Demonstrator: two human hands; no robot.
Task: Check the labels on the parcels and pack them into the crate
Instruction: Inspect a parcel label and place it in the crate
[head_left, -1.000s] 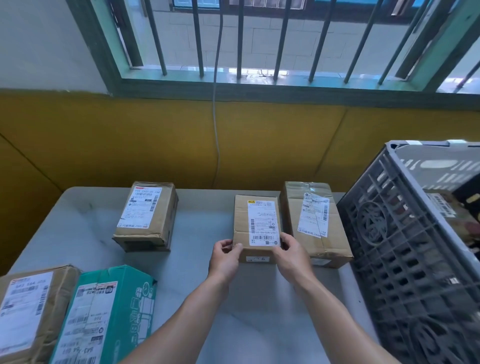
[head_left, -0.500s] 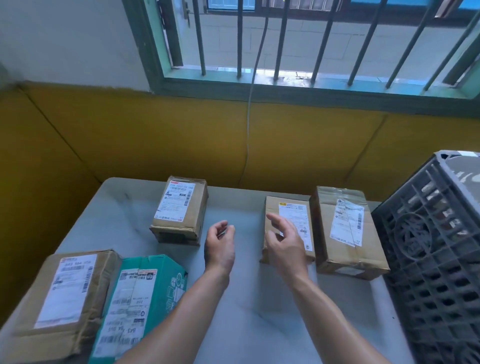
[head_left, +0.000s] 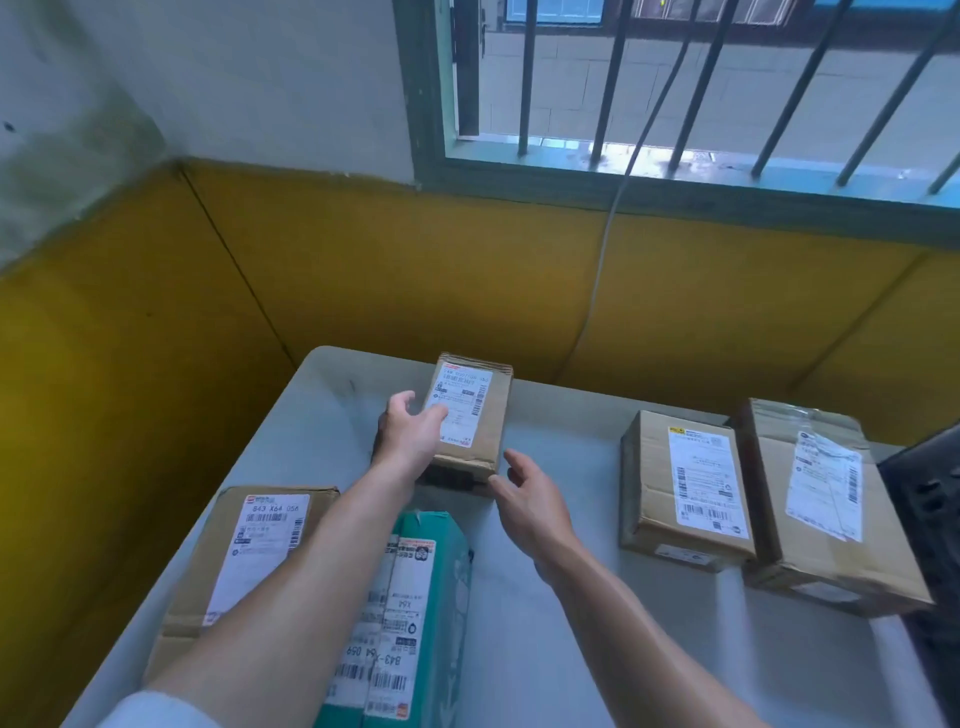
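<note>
The left hand (head_left: 410, 436) is spread open against the left edge of a small brown labelled parcel (head_left: 480, 415), with its thumb across the label. The right hand (head_left: 532, 506) is loose-fingered and holds nothing, just beside that parcel's near right corner. Well to its right lie a slim brown parcel (head_left: 685, 488) and a taped parcel (head_left: 826, 504), with the dark crate (head_left: 930, 519) beyond them. A green carton (head_left: 431, 597) lies under the left forearm.

Five parcels lie flat on the table (head_left: 545, 649), white labels up. A small brown box (head_left: 480, 415) sits near the far edge, and two brown boxes (head_left: 644, 483) (head_left: 769, 467) lie side by side toward the right edge. A large brown box (head_left: 208, 571) and a teal box (head_left: 447, 582) lie at the near left. The dark crate (head_left: 930, 493) shows partly at the right edge.
</note>
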